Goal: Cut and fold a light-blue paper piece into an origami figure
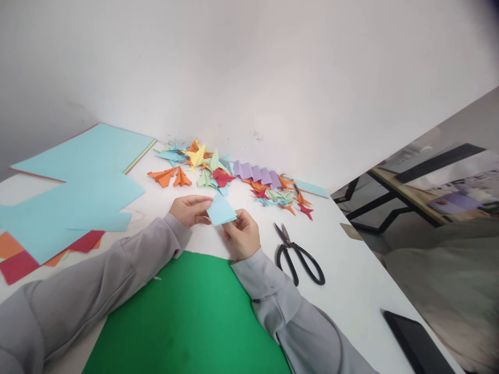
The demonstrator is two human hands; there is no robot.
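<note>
A small folded piece of light blue paper (220, 209) is held up between my two hands, just past the far edge of a green sheet (187, 317). My left hand (190, 210) pinches its left edge between thumb and fingers. At its lower right corner, my right hand (242, 234) grips it with thumb and fingertips. The paper's layers part slightly near the right hand. Black-handled scissors (300, 254) lie with blades apart to the right of my right hand.
Folded paper shapes in several colours, among them orange planes (181, 177) and a pleated purple strip (255, 174), lie along the wall. Large light blue sheets (86, 150) cover the left side. A black phone-like device (417, 340) rests near the right table edge.
</note>
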